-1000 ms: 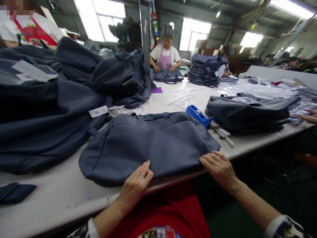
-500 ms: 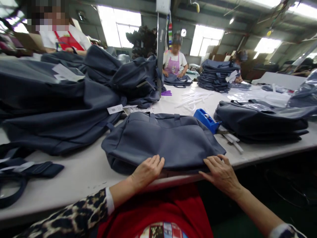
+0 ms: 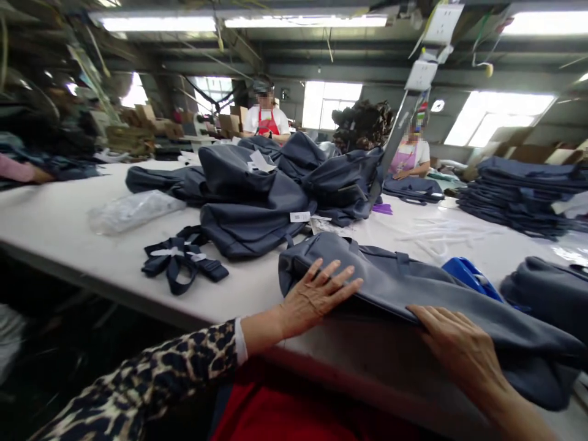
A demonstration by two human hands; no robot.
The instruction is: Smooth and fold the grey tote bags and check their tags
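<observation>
A dark blue bag (image 3: 441,294) lies at the table's near edge, its right end tilted and hanging over the front. My left hand (image 3: 316,297) rests on the bag's left part with the fingers spread, not gripping. My right hand (image 3: 463,343) is closed over the near edge of the bag, fingers on top; the thumb is hidden beneath. Behind the bag stands a blue tape dispenser (image 3: 473,277). To the left, a bundle of dark straps (image 3: 184,257) bound with white strips lies on the table.
A heap of dark blue bags (image 3: 257,214) with paper tags fills the middle. More bags (image 3: 551,294) lie at right, with a tall stack (image 3: 519,190) behind. A clear plastic bag (image 3: 138,211), a metal post (image 3: 390,147) and white strips (image 3: 436,236) are also there. Co-workers stand across the table.
The view has swung left. My left hand has opened from the bag's edge and moved onto its left part. The bag has turned, its right end now over the table edge.
</observation>
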